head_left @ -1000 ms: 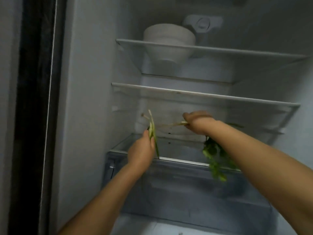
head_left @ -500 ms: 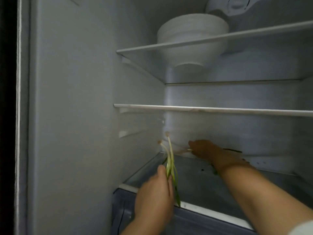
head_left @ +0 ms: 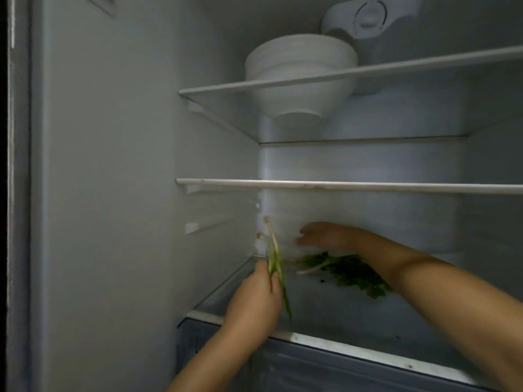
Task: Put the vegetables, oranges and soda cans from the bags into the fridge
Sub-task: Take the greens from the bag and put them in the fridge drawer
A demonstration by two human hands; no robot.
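On the bottom shelf [head_left: 368,339], the left hand [head_left: 254,301] pinches scallions [head_left: 273,256] nearly upright, root ends up. Right of them, leafy greens [head_left: 348,271] lie flat, stems pointing left, under the right hand [head_left: 325,236], fingers spread and empty.

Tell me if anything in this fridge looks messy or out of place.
Small dark specks lie on the bottom shelf beside the leafy greens, probably soil or leaf bits. Otherwise nothing stands out.
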